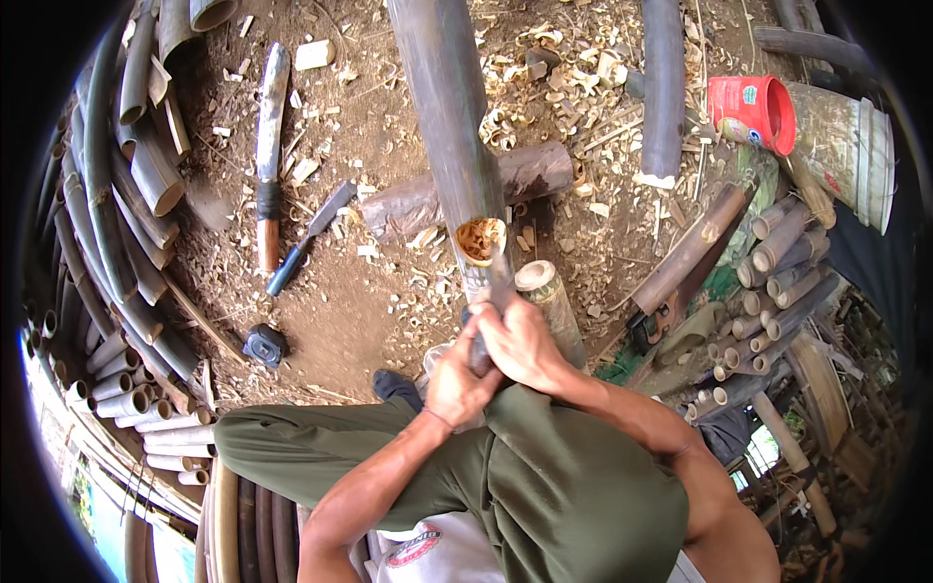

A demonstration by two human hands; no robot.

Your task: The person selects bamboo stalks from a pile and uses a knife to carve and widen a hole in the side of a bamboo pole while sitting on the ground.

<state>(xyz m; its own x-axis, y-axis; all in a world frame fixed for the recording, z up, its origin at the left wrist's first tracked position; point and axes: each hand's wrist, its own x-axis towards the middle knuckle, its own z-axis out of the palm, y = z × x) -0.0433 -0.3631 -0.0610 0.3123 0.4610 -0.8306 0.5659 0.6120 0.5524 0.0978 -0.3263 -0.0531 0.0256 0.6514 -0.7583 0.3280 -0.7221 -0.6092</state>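
A thick grey-brown bamboo pole (pixel 442 107) runs away from me across a short log (pixel 535 173). Pale shavings (pixel 478 239) fill a cut opening in its near part. Close together before my knees, both hands are closed around a hand tool with a greyish blade (pixel 501 277), its tip at the rim of that opening. My right hand (pixel 522 340) is ahead, my left hand (pixel 457 384) just behind it. The fingers hide most of the handle, and the blade's exact kind is blurred. A short upright bamboo piece (pixel 544 291) stands right of the pole.
To the left lie a long machete (pixel 269 146), a blue-handled knife (pixel 309 238) and a tape measure (pixel 264 345). Bamboo poles (pixel 97 194) stack along the left side. At right are a saw (pixel 671 316), a red bucket (pixel 743 112), a whitish bucket (pixel 855 155) and cut bamboo lengths (pixel 777 282).
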